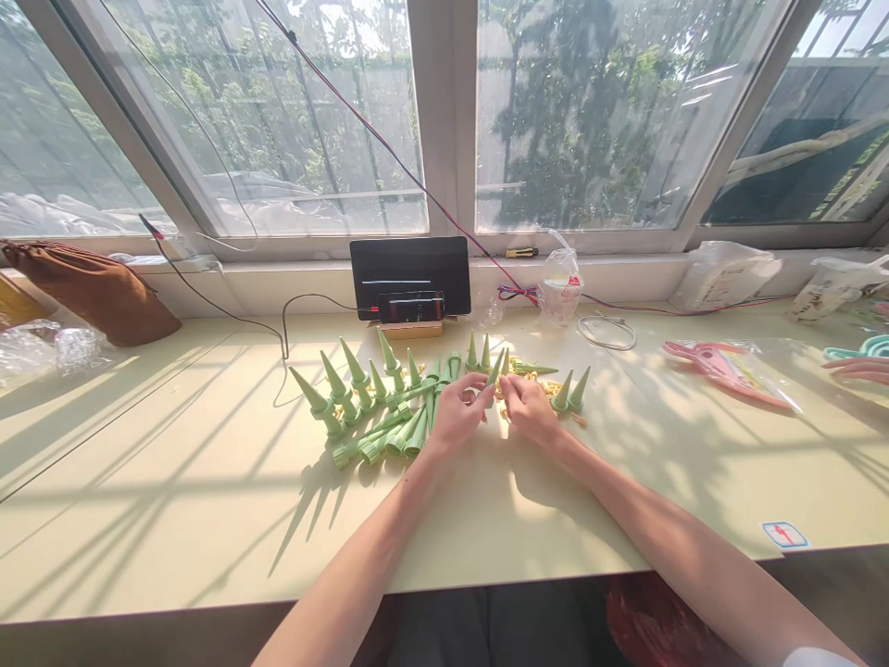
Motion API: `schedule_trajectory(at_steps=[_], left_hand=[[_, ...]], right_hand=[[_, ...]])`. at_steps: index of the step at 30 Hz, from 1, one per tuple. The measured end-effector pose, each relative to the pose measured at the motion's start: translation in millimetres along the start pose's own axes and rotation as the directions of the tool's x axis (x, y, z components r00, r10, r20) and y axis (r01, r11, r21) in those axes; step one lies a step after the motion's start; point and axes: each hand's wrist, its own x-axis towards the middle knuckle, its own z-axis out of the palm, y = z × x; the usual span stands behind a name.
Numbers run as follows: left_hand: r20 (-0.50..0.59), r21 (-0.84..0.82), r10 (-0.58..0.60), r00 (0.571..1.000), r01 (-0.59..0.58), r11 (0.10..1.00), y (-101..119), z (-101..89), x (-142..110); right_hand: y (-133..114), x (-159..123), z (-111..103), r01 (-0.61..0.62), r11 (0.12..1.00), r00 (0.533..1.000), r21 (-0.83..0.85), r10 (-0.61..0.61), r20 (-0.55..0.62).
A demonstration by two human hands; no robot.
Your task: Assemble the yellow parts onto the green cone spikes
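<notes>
My left hand [459,413] is closed around a green cone-shaped plastic spike [495,367], its tip pointing up. Close beside it, my right hand [529,406] has its thumb and fingers pinched together; what they hold is too small to make out. Left of my hands stand several green spikes [335,376] with ribbed collars, points upward. In front of these lies a pile of hollow green spikes [395,435], on their sides. Small yellow pieces [532,367] are scattered behind and around my right hand. Two more upright spikes [576,391] stand just to its right.
A phone [411,307] leans against a dark tablet [444,264] at the back, cables trailing. A brown pouch [97,292] lies left. To the right are a coiled white cable [607,333], a bagged pink item [722,371] and another person's hand [861,370].
</notes>
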Motion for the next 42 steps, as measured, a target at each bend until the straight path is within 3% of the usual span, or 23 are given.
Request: schedule_trajectory(at_steps=[20, 37, 42], left_hand=[[0.134, 0.003, 0.052, 0.99, -0.053, 0.999, 5, 0.0, -3], [0.121, 0.14, 0.041, 0.992, -0.058, 0.988, 11, 5.0, -3], [0.08, 0.12, -0.011, 0.997, 0.001, 0.993, 11, 5.3, -3]], right_hand=[[0, 1, 0, 0.003, 0.999, 1.0, -0.037, -0.004, -0.019], [0, 2, 0, -0.033, 0.999, 0.998, -0.021, 0.032, -0.053], [1, 2, 0, -0.07, 0.994, 0.996, 0.085, 0.074, -0.049]])
